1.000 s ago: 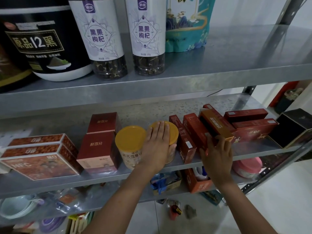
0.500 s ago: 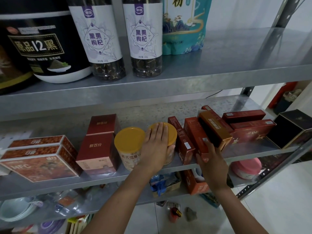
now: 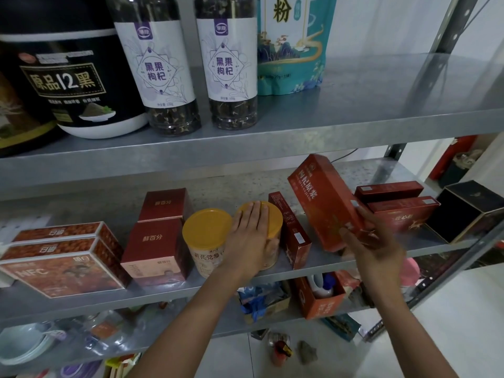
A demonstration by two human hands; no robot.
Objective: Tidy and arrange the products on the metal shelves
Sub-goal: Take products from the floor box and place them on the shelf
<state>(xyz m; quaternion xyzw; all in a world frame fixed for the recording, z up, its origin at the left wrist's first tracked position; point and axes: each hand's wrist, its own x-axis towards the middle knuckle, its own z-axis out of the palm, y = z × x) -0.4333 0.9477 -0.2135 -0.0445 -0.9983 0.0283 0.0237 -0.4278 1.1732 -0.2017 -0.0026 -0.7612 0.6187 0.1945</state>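
On the middle metal shelf (image 3: 354,257), my left hand (image 3: 249,236) rests flat with straight fingers on the yellow lid of a round can (image 3: 272,222). A second yellow-lidded can (image 3: 206,236) stands just left of it. My right hand (image 3: 371,238) grips the near end of a long red box (image 3: 324,203), which is lifted and tilted above the shelf. One narrow red box (image 3: 289,230) stands on edge between the can and the lifted box. Two flat red boxes (image 3: 401,208) lie stacked to the right.
Dark red cartons (image 3: 158,241) and stacked HFC boxes (image 3: 60,257) fill the shelf's left. A black box (image 3: 463,211) sits at the far right. The upper shelf (image 3: 354,115) carries a black tub, two tall bottles and a teal pouch. The lower shelf holds an open orange box (image 3: 319,301).
My right hand has lifted the long red box off the leaning row and tilted it upward. The other leaning boxes are no longer visible there. My left hand has stayed on the can lid.
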